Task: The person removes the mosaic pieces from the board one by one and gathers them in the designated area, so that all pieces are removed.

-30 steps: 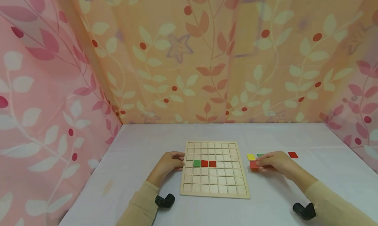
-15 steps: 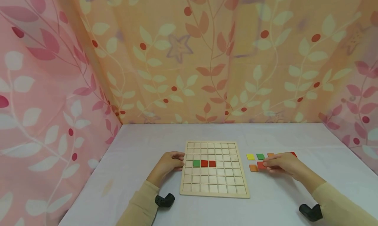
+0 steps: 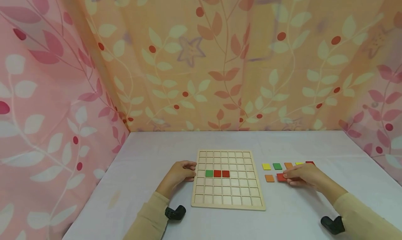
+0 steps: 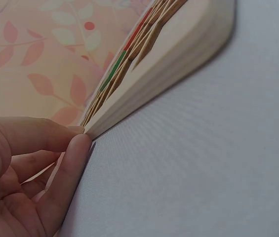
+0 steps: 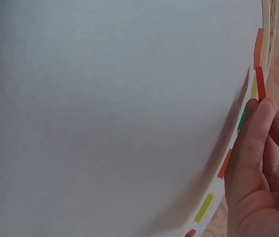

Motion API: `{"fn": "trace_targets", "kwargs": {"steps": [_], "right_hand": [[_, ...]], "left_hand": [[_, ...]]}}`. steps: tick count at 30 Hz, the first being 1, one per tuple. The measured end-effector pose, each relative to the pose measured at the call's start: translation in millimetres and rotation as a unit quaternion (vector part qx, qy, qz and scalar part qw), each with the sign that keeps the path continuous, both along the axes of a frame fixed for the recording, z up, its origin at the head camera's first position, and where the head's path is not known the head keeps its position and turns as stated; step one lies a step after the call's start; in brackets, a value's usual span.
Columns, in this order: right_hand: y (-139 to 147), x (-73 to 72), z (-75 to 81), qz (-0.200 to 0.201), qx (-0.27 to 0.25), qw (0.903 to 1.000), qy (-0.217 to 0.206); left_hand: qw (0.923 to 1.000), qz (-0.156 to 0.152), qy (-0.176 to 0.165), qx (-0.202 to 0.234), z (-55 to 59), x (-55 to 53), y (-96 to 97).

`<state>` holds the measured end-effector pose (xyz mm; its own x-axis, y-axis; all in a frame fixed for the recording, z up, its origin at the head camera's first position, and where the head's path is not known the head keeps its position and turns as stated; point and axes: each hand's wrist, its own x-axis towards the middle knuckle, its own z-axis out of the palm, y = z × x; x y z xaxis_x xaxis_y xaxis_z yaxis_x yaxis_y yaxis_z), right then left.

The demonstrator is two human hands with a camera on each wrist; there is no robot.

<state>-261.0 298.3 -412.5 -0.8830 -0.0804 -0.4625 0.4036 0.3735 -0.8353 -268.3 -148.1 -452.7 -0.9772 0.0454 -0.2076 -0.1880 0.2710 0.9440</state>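
My right hand pinches a red square tile between thumb and fingertips, low over the white table to the right of an orange tile. The right wrist view shows the red tile edge-on at the fingertips. A wooden grid board lies in the middle, with a green tile and two red tiles side by side in one row. At the board's left edge, my left hand pinches the rim; the left wrist view shows thumb and finger meeting there.
Behind the right hand runs a row of tiles: yellow, green, orange, another yellow and a red, the last two partly covered by the hand. Patterned curtains stand along the back and sides of the white table.
My right hand has carried the red tile rightward, from over the orange tile to beside it, so the orange tile now shows. The left hand and the board stay put.
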Motion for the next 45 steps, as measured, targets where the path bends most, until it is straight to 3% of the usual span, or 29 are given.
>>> {"fn": "trace_targets", "kwargs": {"steps": [23,31,39,45], "right_hand": [[5.3,-8.6,-5.6,-0.006,0.017,0.9998,-0.002],[4.9,-8.0,-4.4,0.0,0.024,0.9996,0.015],[-9.6,-5.6,9.1,-0.009,0.085,0.9955,0.041],[-29.6,-5.3,11.5,-0.003,0.08,0.9947,0.065]], "left_hand": [[1.0,-0.003,0.0,0.004,0.0,0.0,-1.0],[1.0,-0.003,0.001,0.003,-1.7,-1.4,-0.5],[1.0,-0.002,0.0,0.002,-2.3,-1.4,-0.7],[1.0,-0.005,0.001,0.006,-1.9,-1.3,-0.9]]}}
